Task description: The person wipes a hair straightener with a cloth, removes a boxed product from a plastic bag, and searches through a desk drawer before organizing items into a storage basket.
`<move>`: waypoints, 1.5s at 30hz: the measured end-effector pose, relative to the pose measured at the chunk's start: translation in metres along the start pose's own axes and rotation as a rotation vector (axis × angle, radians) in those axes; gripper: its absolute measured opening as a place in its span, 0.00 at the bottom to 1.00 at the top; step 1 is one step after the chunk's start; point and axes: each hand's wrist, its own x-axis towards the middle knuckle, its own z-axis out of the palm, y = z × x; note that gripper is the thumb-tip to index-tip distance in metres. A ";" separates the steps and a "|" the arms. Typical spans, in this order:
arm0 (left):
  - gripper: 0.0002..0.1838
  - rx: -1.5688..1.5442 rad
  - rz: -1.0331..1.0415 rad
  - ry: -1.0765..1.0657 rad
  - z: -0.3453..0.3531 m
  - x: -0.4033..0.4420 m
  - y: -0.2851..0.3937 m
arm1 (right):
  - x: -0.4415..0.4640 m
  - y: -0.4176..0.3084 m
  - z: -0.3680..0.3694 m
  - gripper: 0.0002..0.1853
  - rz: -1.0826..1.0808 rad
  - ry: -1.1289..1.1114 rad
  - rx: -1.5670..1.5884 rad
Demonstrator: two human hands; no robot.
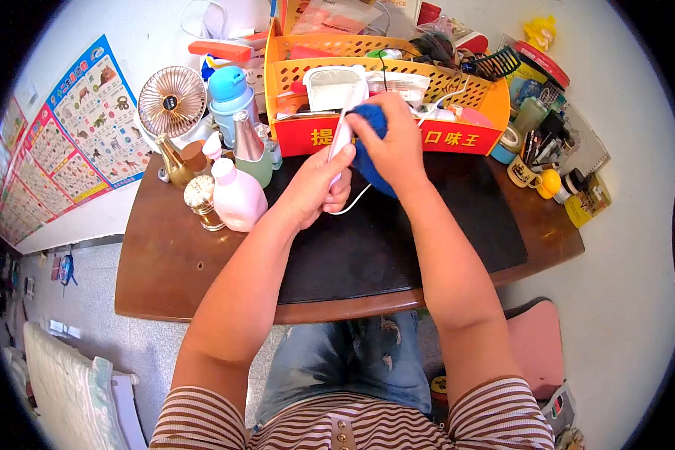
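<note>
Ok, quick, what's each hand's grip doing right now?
Left hand: closed, holding a slim whitish object.
Right hand: closed on a blue cloth, against that object.

Blue cloth (367, 159), wooden desk (165, 259) (glossy).

On the yellow box (501, 96), its red front (292, 139) bears Chinese characters: "提" (321, 137) at twelve o'clock and "口味王" (450, 138) towards two o'clock, with the stretch between hidden. The wall poster (97, 112) at ten o'clock has print too small to read surely.
</note>
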 end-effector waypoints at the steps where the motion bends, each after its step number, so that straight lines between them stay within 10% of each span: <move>1: 0.17 -0.001 0.002 0.001 -0.001 0.000 -0.001 | -0.001 -0.003 0.001 0.16 -0.037 -0.093 0.001; 13: 0.20 0.301 -0.047 -0.034 0.010 0.000 -0.009 | 0.011 0.019 -0.015 0.17 0.227 0.122 -0.038; 21: 0.25 0.032 -0.018 0.121 -0.004 0.003 0.001 | -0.002 -0.003 0.003 0.17 -0.025 -0.195 0.041; 29: 0.25 0.188 -0.069 0.015 0.014 -0.002 -0.004 | 0.011 0.021 -0.012 0.15 0.252 0.166 0.032; 37: 0.24 0.165 -0.020 0.050 0.007 0.000 0.001 | 0.004 0.004 -0.007 0.14 -0.090 -0.025 -0.076; 45: 0.20 0.403 0.098 0.155 0.005 0.003 -0.004 | 0.007 0.008 -0.008 0.17 0.042 0.122 -0.097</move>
